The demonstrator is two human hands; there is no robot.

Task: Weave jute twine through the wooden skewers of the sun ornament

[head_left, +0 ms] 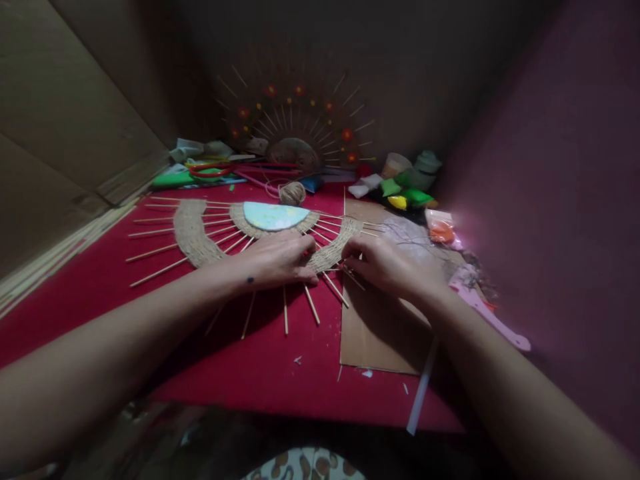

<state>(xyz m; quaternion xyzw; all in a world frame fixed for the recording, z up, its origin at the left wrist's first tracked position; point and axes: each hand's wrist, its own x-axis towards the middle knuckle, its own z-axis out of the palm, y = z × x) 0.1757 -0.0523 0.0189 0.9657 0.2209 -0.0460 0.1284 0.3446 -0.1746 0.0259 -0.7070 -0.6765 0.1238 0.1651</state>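
A half-round woven fan [193,233] of thin sticks and tan twine lies on the red tabletop, with its sticks spreading outward. At its centre sits a pale blue half-disc [275,215] with faint yellow marks. My left hand [285,257] grips the fan's woven outer band, thumb and fingers closed around it and covering its lower middle. At the band's right part, my right hand [383,260] pinches close to the outer edge, where a thin strand of twine shows at the fingertips. Behind the half-disc rests a ball of twine [292,193].
Cardboard [373,333] lies under the fan's right side. Orange-handled scissors [207,171] and small coloured packets [397,202] lie at the back. Another fan with red flowers [299,90] stands against the wall. A pink tool [493,317] and a whitish stick [423,390] are at the right.
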